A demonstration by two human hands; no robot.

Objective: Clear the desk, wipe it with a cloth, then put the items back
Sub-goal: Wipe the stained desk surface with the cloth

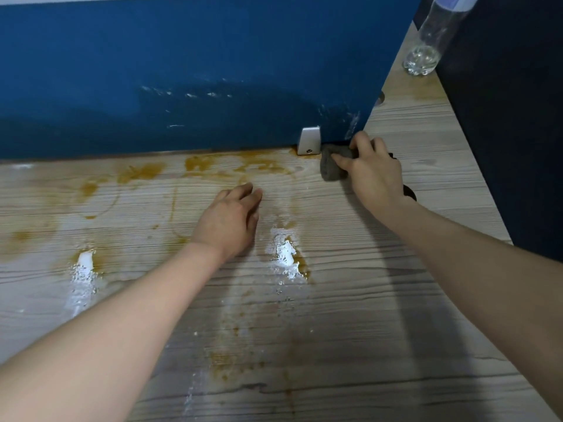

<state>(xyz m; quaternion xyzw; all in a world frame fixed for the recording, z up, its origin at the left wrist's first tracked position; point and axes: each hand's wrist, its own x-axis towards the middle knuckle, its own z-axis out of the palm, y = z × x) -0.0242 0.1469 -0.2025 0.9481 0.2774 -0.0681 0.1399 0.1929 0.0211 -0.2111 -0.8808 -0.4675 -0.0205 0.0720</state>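
At the desk's [335,330] back edge, beside the metal bracket [310,141], the right hand [376,175] is gripping a bunched grey cloth [332,166] to scrub brown stains [201,164], while the left hand [233,220] is resting flat, fingers relaxed, probably bracing.

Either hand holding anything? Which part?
Right hand holds the dark grey cloth bunched by its right portion, pressed to the wood-grain desk. Left hand rests flat on the desk, holding nothing.
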